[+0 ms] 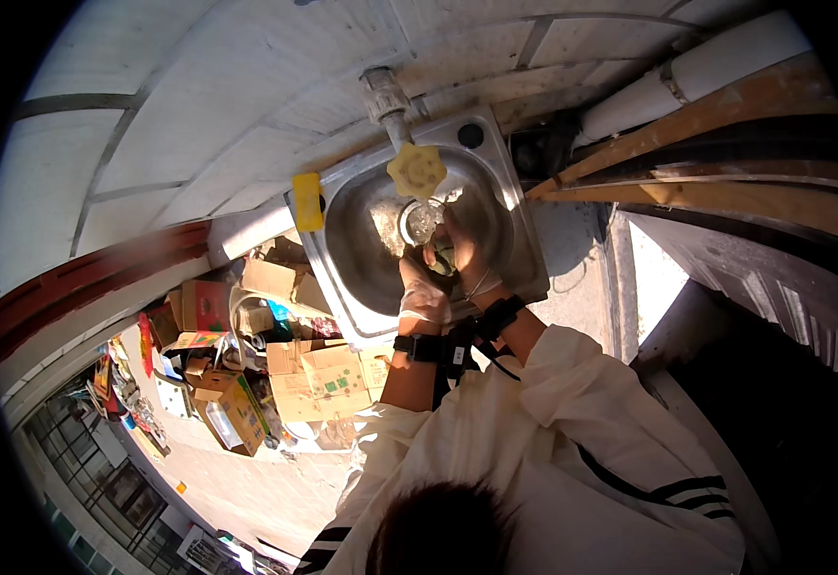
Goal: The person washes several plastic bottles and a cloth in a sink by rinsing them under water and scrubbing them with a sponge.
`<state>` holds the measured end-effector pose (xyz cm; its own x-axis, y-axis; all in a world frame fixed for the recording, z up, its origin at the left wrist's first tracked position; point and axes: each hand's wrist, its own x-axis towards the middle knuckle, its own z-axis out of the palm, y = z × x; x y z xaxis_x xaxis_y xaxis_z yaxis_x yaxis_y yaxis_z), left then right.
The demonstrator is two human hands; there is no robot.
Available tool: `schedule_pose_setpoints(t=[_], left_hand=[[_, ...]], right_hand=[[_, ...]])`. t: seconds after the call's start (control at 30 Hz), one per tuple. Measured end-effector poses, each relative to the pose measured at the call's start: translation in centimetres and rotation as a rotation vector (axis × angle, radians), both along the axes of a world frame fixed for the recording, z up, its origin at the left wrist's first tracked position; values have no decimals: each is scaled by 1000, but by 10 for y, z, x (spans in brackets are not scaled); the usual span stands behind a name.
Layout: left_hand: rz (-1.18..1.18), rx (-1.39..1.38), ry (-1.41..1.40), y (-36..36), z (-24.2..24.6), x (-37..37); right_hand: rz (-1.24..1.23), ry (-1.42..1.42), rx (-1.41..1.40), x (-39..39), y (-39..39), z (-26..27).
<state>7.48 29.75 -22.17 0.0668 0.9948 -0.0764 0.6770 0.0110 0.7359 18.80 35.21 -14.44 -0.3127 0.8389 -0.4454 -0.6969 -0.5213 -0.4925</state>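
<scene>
Both my hands are over the stainless steel sink, close to its drain. Between them is a small dark green object; my fingers cover much of it, so its kind is unclear. My left hand grips it from the left, its fingers partly hidden. From the right, my right hand closes round it, thumb and fingers towards the drain. Thin translucent gloves seem to cover both hands. Bright, clear water glints just beyond my fingers, beneath the tap's yellow handle.
A yellow sponge-like block sits on the sink's left rim, and a round black plug at its far corner. Cardboard boxes crowd the floor at left. Wooden boards and a white pipe flank the right side.
</scene>
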Motion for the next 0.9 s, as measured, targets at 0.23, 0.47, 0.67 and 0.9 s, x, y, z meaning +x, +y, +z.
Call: schedule_pose_setpoints(t=[0.23,0.47,0.67,0.9], left_hand=[[939,-642,-1405,50,50,9],[674,-277,-935,54,54,18],[849,-449,-1103,58,67,18],[780,-717,-1126,65,67,9]], right_hand=[[-33,-436,-80,11,-6,-24],[-218,-323,-115,-4,-9,-42],[-288,-249,-266,-4,4,-51],[-225,114,-477,8,1,-49]])
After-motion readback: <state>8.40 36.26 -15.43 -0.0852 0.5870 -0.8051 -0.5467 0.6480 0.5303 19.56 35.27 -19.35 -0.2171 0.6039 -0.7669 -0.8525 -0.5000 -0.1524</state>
